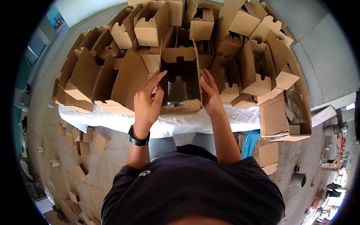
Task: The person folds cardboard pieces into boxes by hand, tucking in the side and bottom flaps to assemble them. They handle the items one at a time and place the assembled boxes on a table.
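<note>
We look down past a dark shirt point(191, 183) at two bare hands on either side of an open cardboard box point(189, 78). The box stands in the front row on the counter, its front close to the edge of the white cloth point(240, 119). Other open boxes crowd behind it and to both sides, including a long one just to its left point(129, 80) and a narrower one to its right point(228, 88).

The left hand point(148, 103) is spread, its index finger reaching over the top of the box's left wall. The right hand point(213, 98) is loosely open too, fingertips at the outside of the right wall; whether they press on it we cannot tell.

We judge the main risk to be the tight packing: a lift or twist could catch a neighbour's raised flap and tip it. Squeezing harder on one side could bow the thin walls. Because the box sits so near the edge, a tug toward the body might drag the cloth or drop the box to the floor point(116, 172). The dark watch point(138, 140) on the left wrist could also snag a cardboard edge.
</note>
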### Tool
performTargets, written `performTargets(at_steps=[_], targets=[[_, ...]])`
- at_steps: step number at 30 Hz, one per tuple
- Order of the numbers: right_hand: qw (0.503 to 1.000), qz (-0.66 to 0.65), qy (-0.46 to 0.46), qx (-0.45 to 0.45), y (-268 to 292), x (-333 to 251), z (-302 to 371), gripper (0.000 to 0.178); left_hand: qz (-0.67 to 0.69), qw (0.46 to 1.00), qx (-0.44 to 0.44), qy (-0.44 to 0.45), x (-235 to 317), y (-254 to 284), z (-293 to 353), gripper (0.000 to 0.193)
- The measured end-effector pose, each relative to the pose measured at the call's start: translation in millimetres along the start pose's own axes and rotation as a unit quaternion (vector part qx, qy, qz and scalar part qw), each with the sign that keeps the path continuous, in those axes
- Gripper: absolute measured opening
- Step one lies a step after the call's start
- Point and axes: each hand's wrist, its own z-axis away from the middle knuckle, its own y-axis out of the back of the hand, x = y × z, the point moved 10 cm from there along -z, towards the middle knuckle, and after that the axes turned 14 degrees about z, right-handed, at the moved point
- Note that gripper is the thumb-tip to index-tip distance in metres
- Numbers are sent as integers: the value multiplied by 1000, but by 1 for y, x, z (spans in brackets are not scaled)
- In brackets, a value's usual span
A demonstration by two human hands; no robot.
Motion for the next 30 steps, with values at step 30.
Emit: performTargets(at_steps=[30], targets=[[971, 234, 46, 20, 2, 2, -17, 92, -23, 992, -120, -16, 14, -24, 10, 87]])
